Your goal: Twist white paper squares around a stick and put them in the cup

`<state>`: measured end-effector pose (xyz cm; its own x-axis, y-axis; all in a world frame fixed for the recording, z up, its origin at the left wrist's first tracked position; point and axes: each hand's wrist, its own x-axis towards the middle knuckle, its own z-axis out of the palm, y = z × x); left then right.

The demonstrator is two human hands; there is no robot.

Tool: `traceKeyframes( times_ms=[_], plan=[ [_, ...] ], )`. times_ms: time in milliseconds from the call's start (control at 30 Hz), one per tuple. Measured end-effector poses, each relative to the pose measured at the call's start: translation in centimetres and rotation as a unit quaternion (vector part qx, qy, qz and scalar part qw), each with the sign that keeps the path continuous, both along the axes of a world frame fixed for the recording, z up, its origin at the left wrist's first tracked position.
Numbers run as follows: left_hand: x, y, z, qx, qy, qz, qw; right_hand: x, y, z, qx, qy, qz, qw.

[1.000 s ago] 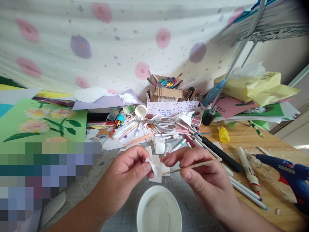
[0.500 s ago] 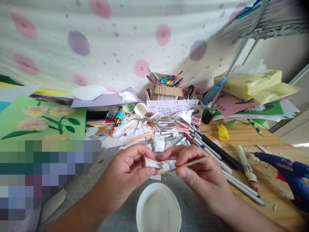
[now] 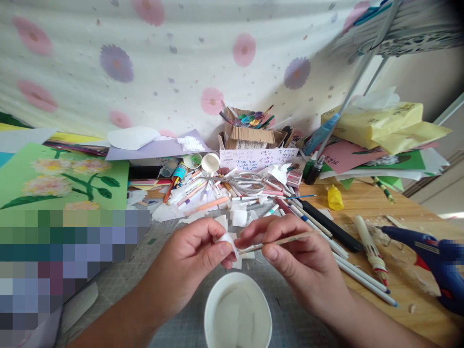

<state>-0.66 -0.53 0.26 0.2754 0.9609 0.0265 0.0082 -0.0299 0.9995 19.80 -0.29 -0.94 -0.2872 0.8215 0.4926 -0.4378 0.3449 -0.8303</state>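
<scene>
Left hand (image 3: pixel 192 256) pinches a small crumpled white paper scrap (image 3: pixel 229 240) between thumb and forefinger, closed tight on it, held in the air above the white paper cup (image 3: pixel 237 311), which sits at 6 o'clock from the scrap. Right hand (image 3: pixel 297 263) is closed on a thin wooden stick (image 3: pixel 277 240), its tip touching the scrap at its 3 o'clock side; right forefinger also rests near the paper.

My read on doing this well:
- Keep the stick near level, tip tucked under the paper edge, so the paper can wrap around it rather than tear.
- Left thumb gives tension; light pressure, the paper looks thin.
- Work over the cup so any bits drop in.

The dark blue hot glue gun (image 3: pixel 431 256) lies on the bench at 3 o'clock, well apart; steel scissors (image 3: pixel 246 183) at 12 o'clock among loose pens.
</scene>
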Motion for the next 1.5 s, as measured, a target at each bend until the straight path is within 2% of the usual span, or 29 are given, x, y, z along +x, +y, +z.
traceKeyframes(
  times_ms=[300, 700, 933, 1133, 1500],
  plan=[
    [0.2, 0.2, -0.1, 0.005, -0.021, -0.011, 1.000, 0.0, 0.1, 0.0, -0.006, -0.009, -0.005, 1.000],
    [-0.1, 0.0, -0.1, -0.004, 0.013, -0.042, 0.999, -0.2, 0.0, -0.7, -0.024, 0.038, 0.000, 0.999],
    [0.0, 0.1, 0.3, -0.006, 0.023, -0.050, 0.998, -0.3, -0.1, -0.3, -0.019, 0.035, -0.004, 0.999],
    [0.1, -0.1, 0.6, -0.007, 0.037, -0.032, 0.999, -0.3, -0.2, 0.0, -0.014, 0.023, -0.022, 0.999],
    [0.3, -0.1, 0.6, 0.002, 0.049, -0.030, 0.998, 0.0, -0.3, 0.6, 0.006, -0.026, -0.042, 0.999]
  ],
)
